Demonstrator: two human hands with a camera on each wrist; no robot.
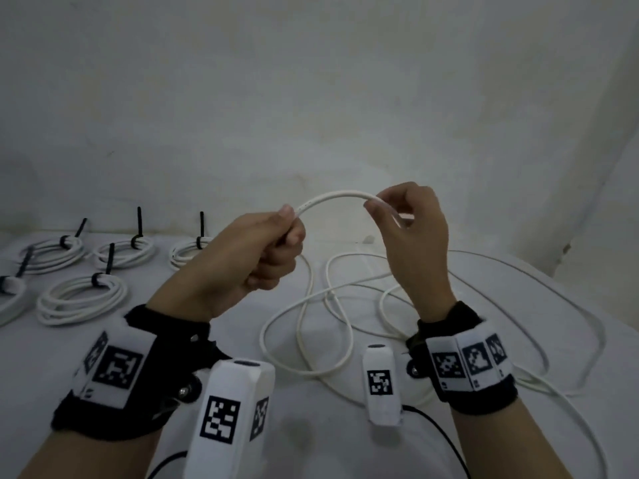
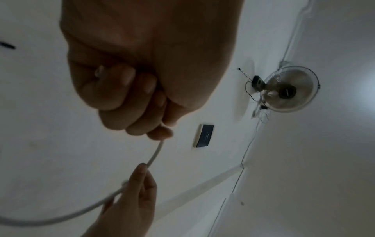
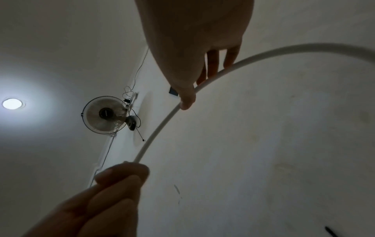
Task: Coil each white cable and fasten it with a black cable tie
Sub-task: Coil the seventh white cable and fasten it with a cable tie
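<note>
1. Gripping the white cable (image 1: 333,198) in the left hand (image 1: 249,254), fingers curled tight round it.
2. Pinching the same cable in the right hand (image 1: 411,236) between thumb and fingertips.
3. Arching between both hands above the table (image 1: 311,430), loose loops trailing below.
4. Lying at left: coiled cables (image 1: 81,299) with black ties (image 1: 98,279).

Smooth matt white plastic-sheathed cable (image 1: 332,196), coiled cables (image 1: 81,299) left of it bound with matt black ties (image 1: 98,279), matt white tabletop (image 1: 311,426) beneath, black cloth wristbands (image 1: 166,344), rough white wall (image 1: 311,98) behind
</note>
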